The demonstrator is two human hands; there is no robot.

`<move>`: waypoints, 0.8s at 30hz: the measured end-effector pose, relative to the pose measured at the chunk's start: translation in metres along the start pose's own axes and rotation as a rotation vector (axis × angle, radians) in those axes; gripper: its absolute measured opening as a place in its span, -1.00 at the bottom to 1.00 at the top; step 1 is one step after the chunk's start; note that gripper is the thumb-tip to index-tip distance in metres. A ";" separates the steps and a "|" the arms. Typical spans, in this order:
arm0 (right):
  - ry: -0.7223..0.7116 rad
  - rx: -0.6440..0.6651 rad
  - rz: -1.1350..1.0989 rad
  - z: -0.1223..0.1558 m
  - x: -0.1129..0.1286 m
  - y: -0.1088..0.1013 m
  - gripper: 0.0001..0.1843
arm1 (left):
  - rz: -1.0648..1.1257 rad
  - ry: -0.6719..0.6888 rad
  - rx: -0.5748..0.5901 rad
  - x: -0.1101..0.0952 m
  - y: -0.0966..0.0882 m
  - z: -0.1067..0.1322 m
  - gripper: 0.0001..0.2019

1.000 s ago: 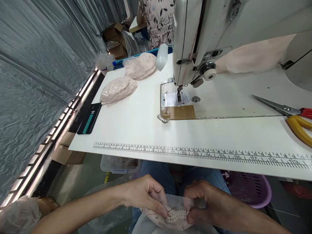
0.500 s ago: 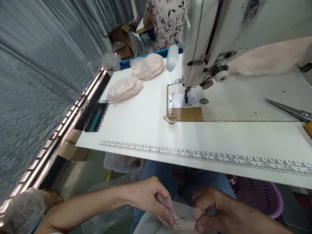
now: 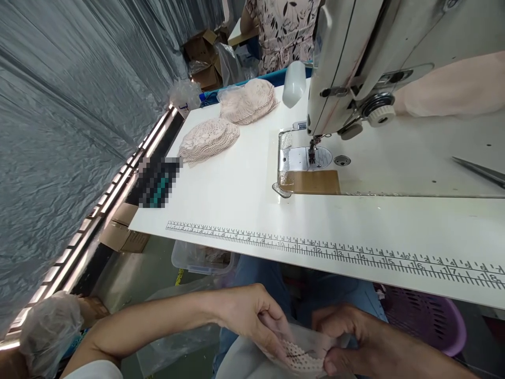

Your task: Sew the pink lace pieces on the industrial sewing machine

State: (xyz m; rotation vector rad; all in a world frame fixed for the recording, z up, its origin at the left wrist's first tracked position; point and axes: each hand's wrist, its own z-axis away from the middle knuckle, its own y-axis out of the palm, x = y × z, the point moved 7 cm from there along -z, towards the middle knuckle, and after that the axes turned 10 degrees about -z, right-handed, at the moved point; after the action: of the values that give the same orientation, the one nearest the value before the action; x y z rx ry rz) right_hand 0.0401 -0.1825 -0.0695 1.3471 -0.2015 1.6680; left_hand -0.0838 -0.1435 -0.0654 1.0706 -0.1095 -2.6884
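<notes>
Over my lap, below the table edge, my left hand [image 3: 258, 321] pinches a pale lace piece [image 3: 303, 359] with small holes along its border. Sheer whitish material [image 3: 310, 337] lies over or around the lace; I cannot tell whether it is fabric or a plastic bag. My right hand [image 3: 343, 337] grips the opposite end of the same lace, thumb toward me and fingers curled. The lower part of the piece runs out of the frame.
A sewing machine [image 3: 335, 84] stands on the white table [image 3: 221, 202] with a printed ruler edge. Two stacks of lace pieces [image 3: 209, 141] lie at the back left. Scissors [image 3: 479, 171] rest at right. A purple basket [image 3: 453, 326] sits below; a person [image 3: 288, 31] stands behind.
The view has shifted slightly, so the table things appear moved. Both hands keep their hold on the lace piece, with hardly any movement.
</notes>
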 end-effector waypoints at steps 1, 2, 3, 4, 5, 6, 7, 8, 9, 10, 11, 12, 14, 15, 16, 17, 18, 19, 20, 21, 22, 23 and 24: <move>0.012 -0.004 0.001 0.000 0.000 -0.001 -0.86 | 0.004 0.003 0.003 0.001 0.000 -0.001 -0.40; 0.021 -0.010 0.004 0.001 0.000 -0.002 -0.86 | 0.008 0.005 0.005 0.002 0.000 -0.001 -0.41; 0.025 -0.012 0.011 0.002 0.001 -0.002 -0.86 | 0.013 0.008 0.004 0.002 0.001 -0.002 -0.42; 0.023 -0.013 0.020 0.003 0.003 -0.002 -0.85 | 0.019 0.009 -0.002 0.002 0.001 -0.002 -0.43; 0.020 -0.014 0.034 0.003 0.004 -0.001 -0.85 | 0.027 0.008 -0.006 0.003 0.001 -0.003 -0.43; 0.018 -0.019 0.047 0.003 0.006 -0.001 -0.86 | 0.041 0.005 -0.010 0.003 0.001 -0.004 -0.43; 0.023 -0.032 0.055 0.003 0.007 -0.001 -0.87 | 0.057 0.000 -0.012 0.004 0.002 -0.004 -0.43; 0.034 -0.040 0.049 0.003 0.006 0.000 -0.88 | 0.074 -0.006 -0.011 0.004 0.002 -0.005 -0.42; 0.047 -0.046 0.033 0.002 0.006 0.001 -0.89 | 0.090 -0.011 -0.012 0.004 0.003 -0.006 -0.41; 0.055 -0.050 0.012 0.000 0.005 0.001 -0.89 | 0.101 -0.015 -0.013 0.004 0.003 -0.006 -0.39; 0.057 -0.052 -0.008 -0.001 0.004 0.002 -0.89 | 0.106 -0.017 -0.016 0.004 0.003 -0.006 -0.38; 0.052 -0.052 -0.022 -0.003 0.003 0.003 -0.88 | 0.108 -0.016 -0.023 0.003 0.003 -0.005 -0.38; 0.020 -0.050 -0.033 -0.004 0.002 0.003 -0.84 | 0.081 -0.007 -0.030 0.000 0.002 -0.002 -0.40; 0.007 -0.055 -0.039 -0.004 0.002 0.002 -0.81 | 0.051 0.002 -0.038 -0.002 0.001 -0.001 -0.42; -0.002 -0.053 -0.047 -0.004 0.001 0.002 -0.79 | 0.009 0.014 -0.052 -0.004 0.000 0.001 -0.43; -0.005 -0.054 -0.057 -0.003 0.001 0.001 -0.77 | -0.036 0.027 -0.072 -0.005 -0.001 0.003 -0.43; -0.005 -0.055 -0.069 -0.002 0.000 0.000 -0.75 | -0.075 0.037 -0.093 -0.006 -0.002 0.004 -0.42; 0.000 -0.058 -0.076 0.000 -0.001 -0.001 -0.74 | -0.101 0.042 -0.112 -0.006 -0.003 0.005 -0.42; 0.009 -0.062 -0.077 0.001 -0.002 -0.002 -0.74 | -0.112 0.041 -0.126 -0.006 -0.004 0.006 -0.42; 0.015 -0.062 -0.068 0.002 -0.002 -0.003 -0.74 | -0.113 0.037 -0.130 -0.005 -0.004 0.006 -0.42; 0.020 -0.063 -0.059 0.002 -0.003 -0.004 -0.75 | -0.110 0.034 -0.129 -0.004 -0.003 0.006 -0.43; 0.022 -0.060 -0.052 0.003 -0.003 -0.004 -0.75 | -0.104 0.032 -0.124 -0.004 -0.003 0.006 -0.44; 0.022 -0.055 -0.047 0.003 -0.002 -0.004 -0.74 | -0.099 0.035 -0.116 -0.004 -0.002 0.006 -0.44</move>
State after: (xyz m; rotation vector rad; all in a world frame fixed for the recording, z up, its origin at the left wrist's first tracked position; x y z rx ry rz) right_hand 0.0448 -0.1837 -0.0720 1.2823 -0.1997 1.6258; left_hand -0.0860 -0.1405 -0.0588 1.1140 0.1068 -2.7239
